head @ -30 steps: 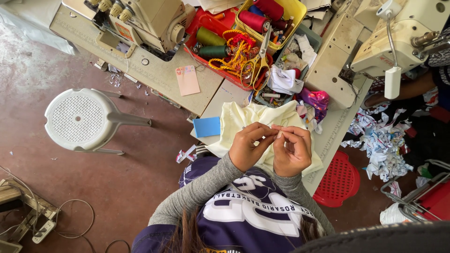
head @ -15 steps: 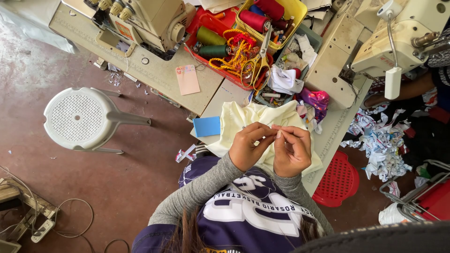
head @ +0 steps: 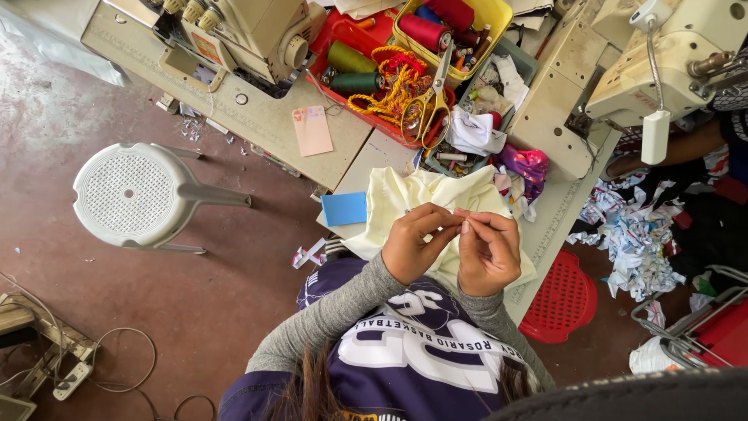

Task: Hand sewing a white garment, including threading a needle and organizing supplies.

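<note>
Stool point(head: 128, 191), white plastic with a perforated seat, stands on the reddish floor point(head: 62, 117) at far left; tangled cables point(head: 117, 366) lie near it toward the lower left. Right of the stool, a cream overlock machine point(head: 249, 31) sits on the beige table point(head: 257, 125), with a pink card point(head: 312, 130) and a blue card point(head: 344, 208) on the table edge.

Left hand point(head: 413, 245) and right hand point(head: 489, 253) meet at centre, fingertips touching, above a pale yellow cloth point(head: 405, 199) that drapes off the table onto the lap. Both hands' fingers are curled narrow, thumb against forefinger, pinching something very small between them; too small to tell what it is. Grey sleeves point(head: 327, 316) run back to a purple jersey.

Beyond the hands: red tray point(head: 343, 39) with green thread cones and yellow-handled scissors point(head: 432, 101), then a yellow bin point(head: 491, 15) of red spools. Right: a second sewing machine point(head: 670, 54), a red basket point(head: 561, 300) below, paper scraps point(head: 631, 234) on the floor.
</note>
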